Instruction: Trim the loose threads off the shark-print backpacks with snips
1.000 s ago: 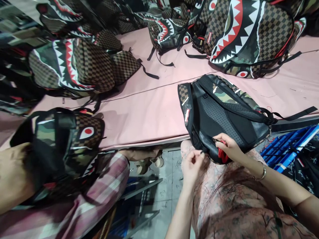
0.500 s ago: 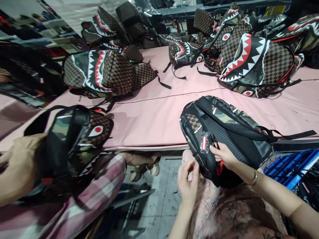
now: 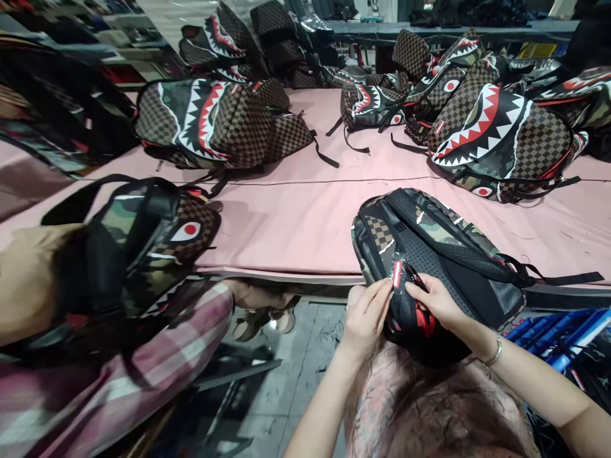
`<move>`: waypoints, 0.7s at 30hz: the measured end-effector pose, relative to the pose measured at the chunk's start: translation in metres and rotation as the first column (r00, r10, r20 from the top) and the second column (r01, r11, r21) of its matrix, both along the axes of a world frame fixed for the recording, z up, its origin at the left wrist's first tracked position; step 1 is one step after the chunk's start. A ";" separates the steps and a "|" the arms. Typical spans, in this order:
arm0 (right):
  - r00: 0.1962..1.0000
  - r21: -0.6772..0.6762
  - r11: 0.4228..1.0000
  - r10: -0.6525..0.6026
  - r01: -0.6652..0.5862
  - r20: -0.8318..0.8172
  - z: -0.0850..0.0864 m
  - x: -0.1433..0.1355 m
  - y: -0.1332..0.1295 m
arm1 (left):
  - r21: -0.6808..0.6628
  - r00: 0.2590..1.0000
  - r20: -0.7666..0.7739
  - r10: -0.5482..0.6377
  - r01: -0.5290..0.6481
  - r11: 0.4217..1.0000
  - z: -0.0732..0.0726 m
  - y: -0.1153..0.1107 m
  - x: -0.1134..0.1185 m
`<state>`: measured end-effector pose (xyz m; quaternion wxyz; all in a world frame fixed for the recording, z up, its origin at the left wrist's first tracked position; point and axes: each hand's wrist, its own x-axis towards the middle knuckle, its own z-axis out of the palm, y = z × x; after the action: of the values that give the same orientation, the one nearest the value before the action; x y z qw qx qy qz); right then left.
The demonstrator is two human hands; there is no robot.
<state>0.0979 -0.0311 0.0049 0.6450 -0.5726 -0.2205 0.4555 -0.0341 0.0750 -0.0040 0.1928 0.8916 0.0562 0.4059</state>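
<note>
A backpack (image 3: 439, 248) lies back side up across my lap and the table edge, its black padded back and straps facing me. A red and white tag (image 3: 397, 273) in a clear sleeve rests on it. My left hand (image 3: 365, 315) is closed in a pinch, fingertips at the tag's lower left edge; what is between them is too small to name. My right hand (image 3: 436, 305) is closed around small black snips (image 3: 414, 275), just right of the tag, over the bag's red-lined opening.
The pink table (image 3: 296, 222) bears several shark-mouth backpacks, one (image 3: 210, 124) at the back left, another (image 3: 506, 137) at the back right. At left, another person's hand (image 3: 28, 286) holds a backpack (image 3: 143, 242). Blue bars (image 3: 563, 337) stand at lower right.
My left hand has moved up and right to the tag. My right hand has shifted slightly right with the snips. The view has shifted a little, and the other person's hand stays on the left backpack.
</note>
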 end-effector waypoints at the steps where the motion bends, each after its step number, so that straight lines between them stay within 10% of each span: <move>1: 1.000 0.002 1.000 -0.005 0.005 0.013 0.000 -0.001 0.001 | 0.020 1.000 0.013 0.002 -0.002 1.000 -0.002 0.002 0.001; 5: 0.998 -0.029 0.999 -0.035 0.034 -0.056 0.002 0.000 0.002 | -0.232 0.954 0.049 0.296 -0.277 0.932 -0.033 0.014 0.001; 9: 0.989 -0.038 0.997 -0.065 0.061 -0.134 0.004 0.004 0.000 | -0.193 0.670 -0.464 0.579 -0.715 0.672 -0.096 0.028 -0.010; 14: 0.988 -0.045 0.997 -0.069 0.063 -0.136 0.000 0.006 -0.004 | -0.039 0.556 -0.704 0.442 -0.651 0.758 -0.145 0.012 -0.038; 21: 0.987 -0.046 0.998 -0.054 0.048 -0.150 -0.006 0.004 -0.003 | -0.001 0.493 -0.823 0.280 -0.496 0.869 -0.130 -0.011 -0.072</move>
<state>0.1018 -0.0346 -0.0011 0.6592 -0.5554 -0.1468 0.4853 -0.1061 0.0635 -0.1338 0.1544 0.9096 0.3855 -0.0164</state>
